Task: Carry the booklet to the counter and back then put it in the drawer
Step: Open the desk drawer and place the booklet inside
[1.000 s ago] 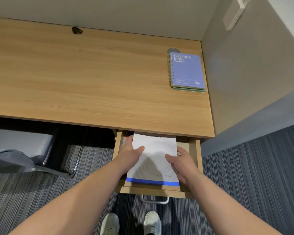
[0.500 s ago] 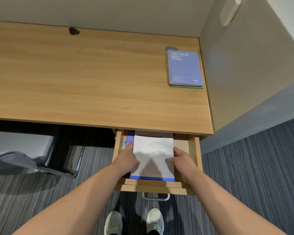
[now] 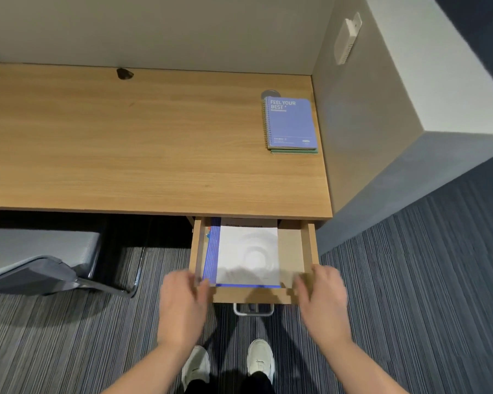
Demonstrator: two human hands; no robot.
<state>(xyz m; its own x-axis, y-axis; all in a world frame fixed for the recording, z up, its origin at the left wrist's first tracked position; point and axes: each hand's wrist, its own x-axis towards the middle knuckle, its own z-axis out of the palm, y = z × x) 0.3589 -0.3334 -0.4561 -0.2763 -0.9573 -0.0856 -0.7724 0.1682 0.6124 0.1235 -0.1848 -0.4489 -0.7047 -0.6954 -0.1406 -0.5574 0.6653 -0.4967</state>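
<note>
The white booklet (image 3: 248,255) with a blue lower edge lies flat inside the open wooden drawer (image 3: 308,248) under the desk, on top of blue-edged papers. My left hand (image 3: 182,302) hovers at the drawer's front left corner, fingers apart, holding nothing. My right hand (image 3: 322,302) is at the front right corner, blurred, fingers spread and empty. Neither hand touches the booklet.
A purple spiral notebook (image 3: 291,123) rests on a green one at the desk's (image 3: 125,143) right end, beside the grey wall. A grey chair (image 3: 34,263) stands at the left. The drawer's metal handle (image 3: 253,310) juts out above my white shoes on striped carpet.
Both hands let go of the booklet and pulled back out of the drawer to its front corners. The booklet now lies flat in the drawer.
</note>
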